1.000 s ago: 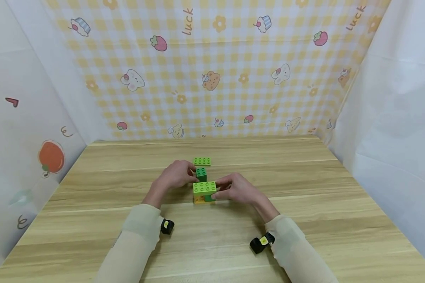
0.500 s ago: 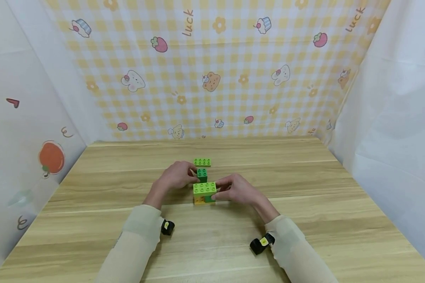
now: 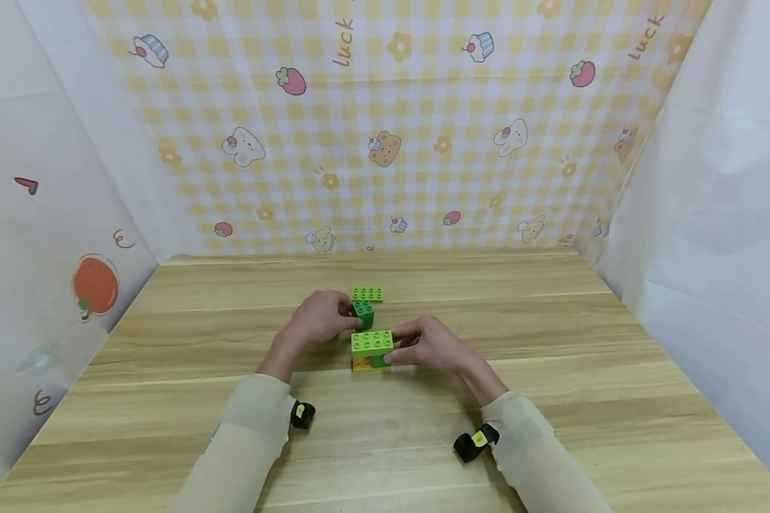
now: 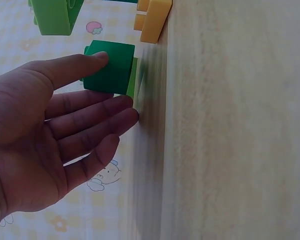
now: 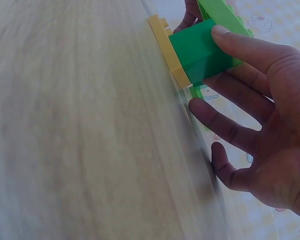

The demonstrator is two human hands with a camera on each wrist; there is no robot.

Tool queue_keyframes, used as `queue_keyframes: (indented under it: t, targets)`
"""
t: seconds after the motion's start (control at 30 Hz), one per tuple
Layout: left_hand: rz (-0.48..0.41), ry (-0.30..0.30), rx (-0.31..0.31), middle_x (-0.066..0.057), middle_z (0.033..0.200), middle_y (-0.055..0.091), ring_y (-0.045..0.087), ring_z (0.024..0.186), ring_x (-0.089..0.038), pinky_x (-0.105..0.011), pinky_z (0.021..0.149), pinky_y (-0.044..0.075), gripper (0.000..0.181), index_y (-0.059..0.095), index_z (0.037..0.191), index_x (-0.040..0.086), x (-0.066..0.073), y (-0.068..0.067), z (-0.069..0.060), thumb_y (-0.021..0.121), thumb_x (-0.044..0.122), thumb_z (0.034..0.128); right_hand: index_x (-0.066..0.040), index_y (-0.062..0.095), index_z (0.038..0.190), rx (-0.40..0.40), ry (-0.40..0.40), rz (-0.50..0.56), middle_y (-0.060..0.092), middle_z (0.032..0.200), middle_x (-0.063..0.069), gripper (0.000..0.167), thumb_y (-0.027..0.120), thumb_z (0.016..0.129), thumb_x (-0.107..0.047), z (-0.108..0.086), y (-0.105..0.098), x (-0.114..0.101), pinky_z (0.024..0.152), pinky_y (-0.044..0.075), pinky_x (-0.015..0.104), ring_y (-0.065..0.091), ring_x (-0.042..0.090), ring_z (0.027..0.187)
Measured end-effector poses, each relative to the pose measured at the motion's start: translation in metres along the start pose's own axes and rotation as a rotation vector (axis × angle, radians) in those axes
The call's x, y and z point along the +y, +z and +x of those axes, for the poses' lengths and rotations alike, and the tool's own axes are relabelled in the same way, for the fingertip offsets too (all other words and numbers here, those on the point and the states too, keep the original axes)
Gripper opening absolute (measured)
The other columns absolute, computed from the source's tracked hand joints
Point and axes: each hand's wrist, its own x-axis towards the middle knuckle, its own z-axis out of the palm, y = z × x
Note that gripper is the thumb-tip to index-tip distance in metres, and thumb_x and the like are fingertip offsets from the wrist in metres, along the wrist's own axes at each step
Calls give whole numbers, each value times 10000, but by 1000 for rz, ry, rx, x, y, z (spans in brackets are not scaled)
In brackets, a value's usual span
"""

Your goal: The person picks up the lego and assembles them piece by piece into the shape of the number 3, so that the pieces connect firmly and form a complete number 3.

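In the head view my left hand (image 3: 319, 315) pinches a small dark green building brick (image 3: 363, 312) between thumb and fingers. That brick looks slightly tilted and is apart from the stack in front of it. My right hand (image 3: 431, 345) grips the right side of the stack. A lime green brick (image 3: 372, 343) tops this stack, with an orange plate (image 5: 170, 52) at the bottom. Between them, at the right end, sits another dark green brick (image 5: 202, 52), with my right thumb on it in the right wrist view. The lime top overhangs the orange plate's left part.
Behind the left hand's brick, a flat lime green plate with studs (image 3: 368, 294) lies on the wooden table (image 3: 385, 442). A yellow checked cloth (image 3: 411, 178) hangs along the table's back edge, and white cloths stand at both sides.
The dark green brick in my left hand has tilted and shifted slightly left and up in the head view. My right hand and the stack stay almost where they were.
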Motion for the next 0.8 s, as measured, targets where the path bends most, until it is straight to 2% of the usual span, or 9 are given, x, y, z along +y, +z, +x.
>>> queue_keyframes:
  t: [0.23, 0.57, 0.8]
  targets:
    - [-15, -18, 14, -69, 1024, 763, 642, 842, -192, -324, 740, 503, 298, 751, 1102, 79, -1, -1, -1, 770, 340, 959, -159, 800, 1236, 3, 1, -1, 807, 1044, -30, 346, 844, 903, -242, 0, 0, 0, 690, 512, 257, 676, 121, 880]
    - [-34, -21, 27, -126, 1145, 756, 691, 972, -226, -346, 793, 545, 317, 684, 1212, 63, 0, -1, -5, 734, 285, 992, -143, 800, 1233, -7, -17, -1, 810, 1049, -7, 345, 841, 907, -248, 0, 0, 0, 680, 512, 252, 674, 104, 866]
    - [-70, -3, 50, -111, 1121, 759, 702, 1001, -236, -367, 823, 555, 325, 670, 1196, 77, -1, 0, -6, 780, 270, 959, -146, 802, 1227, -3, -24, -7, 810, 1038, -23, 336, 841, 907, -239, 0, 0, 1, 688, 510, 250, 671, 101, 865]
